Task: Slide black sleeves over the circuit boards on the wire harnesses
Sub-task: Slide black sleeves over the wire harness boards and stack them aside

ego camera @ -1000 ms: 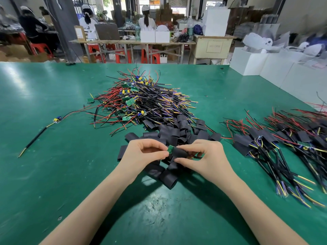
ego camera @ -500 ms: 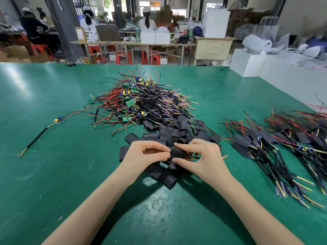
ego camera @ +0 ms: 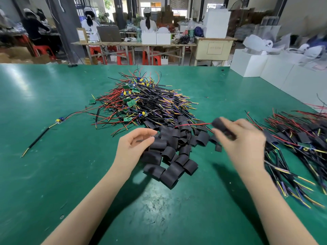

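My right hand (ego camera: 242,140) grips a harness whose board is covered by a black sleeve (ego camera: 222,127); red wire trails left from it, and the hand is blurred. My left hand (ego camera: 134,145) hovers over the heap of loose black sleeves (ego camera: 173,152), fingers loosely curled, holding nothing. Behind them lies a pile of unsleeved harnesses (ego camera: 146,103) with bare green circuit boards and red, black and yellow wires. At the right lies a pile of sleeved harnesses (ego camera: 297,144).
A single harness (ego camera: 58,121) lies apart at the left on the green table (ego camera: 53,174). White boxes (ego camera: 265,68) stand along the far right edge. People work at benches beyond the table's far edge.
The hands, joined over the sleeve and board before, have parted. My right hand has swung right with the sleeved harness; my left hand has let go and stays over the loose sleeves.
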